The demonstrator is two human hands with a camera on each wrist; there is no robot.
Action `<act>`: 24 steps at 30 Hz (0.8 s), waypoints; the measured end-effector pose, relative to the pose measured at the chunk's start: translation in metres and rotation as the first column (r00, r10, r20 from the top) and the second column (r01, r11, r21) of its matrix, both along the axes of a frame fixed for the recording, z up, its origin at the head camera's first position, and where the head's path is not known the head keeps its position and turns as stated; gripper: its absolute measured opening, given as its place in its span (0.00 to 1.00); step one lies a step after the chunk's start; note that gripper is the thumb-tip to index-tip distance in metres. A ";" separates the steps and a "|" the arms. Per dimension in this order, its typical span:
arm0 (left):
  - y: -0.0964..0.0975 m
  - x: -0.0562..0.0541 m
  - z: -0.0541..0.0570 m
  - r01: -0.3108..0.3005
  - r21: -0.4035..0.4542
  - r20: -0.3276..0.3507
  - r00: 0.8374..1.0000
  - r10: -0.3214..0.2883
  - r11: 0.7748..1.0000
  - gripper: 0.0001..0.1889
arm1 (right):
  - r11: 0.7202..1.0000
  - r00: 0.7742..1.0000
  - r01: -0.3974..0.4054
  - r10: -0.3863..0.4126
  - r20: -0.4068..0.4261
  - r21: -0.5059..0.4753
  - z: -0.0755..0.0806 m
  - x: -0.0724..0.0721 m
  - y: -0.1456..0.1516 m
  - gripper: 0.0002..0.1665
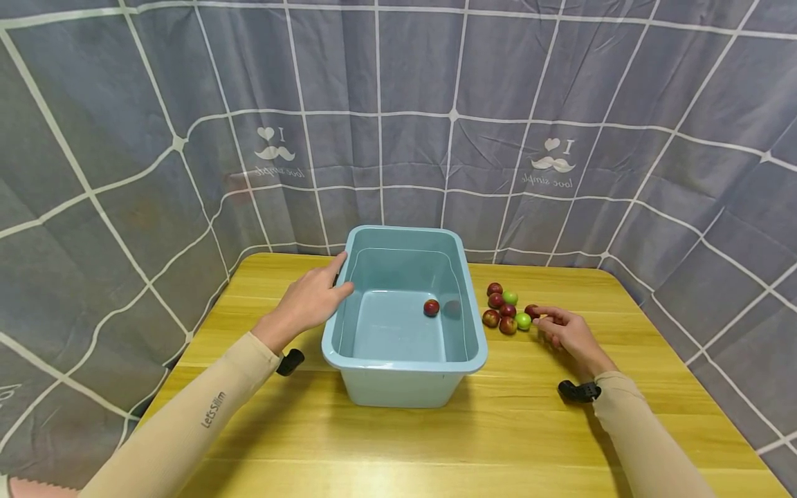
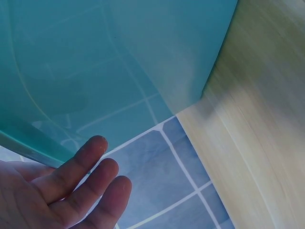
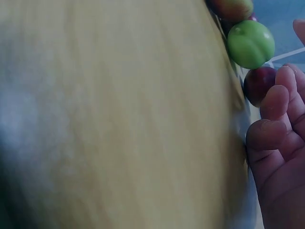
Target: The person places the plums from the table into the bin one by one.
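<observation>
My left hand (image 1: 311,297) rests at the left rim of a light blue plastic tub (image 1: 398,366), its thumb over the edge. In the left wrist view, three loosely extended fingers (image 2: 116,193) show below the rim, outside the tub wall. One red plum (image 1: 431,308) lies on the tub's floor. To the right of the tub, my right hand (image 1: 569,335) reaches to a dark red plum (image 3: 259,86) at the near end of a group, fingertips right beside it. A green plum (image 3: 251,44) sits next to that one.
Several more red plums (image 1: 507,325) and another green plum (image 1: 510,297) lie grouped on the wooden table (image 1: 261,429), close to the tub's right side. A grey curtain (image 1: 411,152) with white grid lines hangs around the table's back and sides.
</observation>
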State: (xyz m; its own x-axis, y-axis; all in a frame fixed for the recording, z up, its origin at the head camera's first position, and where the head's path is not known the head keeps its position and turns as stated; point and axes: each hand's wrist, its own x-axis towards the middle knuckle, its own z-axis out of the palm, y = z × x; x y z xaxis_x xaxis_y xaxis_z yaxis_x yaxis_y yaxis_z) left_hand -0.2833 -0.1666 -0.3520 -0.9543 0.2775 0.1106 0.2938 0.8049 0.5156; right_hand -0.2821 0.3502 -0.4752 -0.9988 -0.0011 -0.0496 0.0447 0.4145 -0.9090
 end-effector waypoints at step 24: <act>-0.001 -0.002 0.000 0.005 0.002 -0.003 1.000 -0.005 1.000 0.40 | 0.998 1.000 -0.015 0.016 -0.015 0.058 -0.005 -0.005 -0.005 0.32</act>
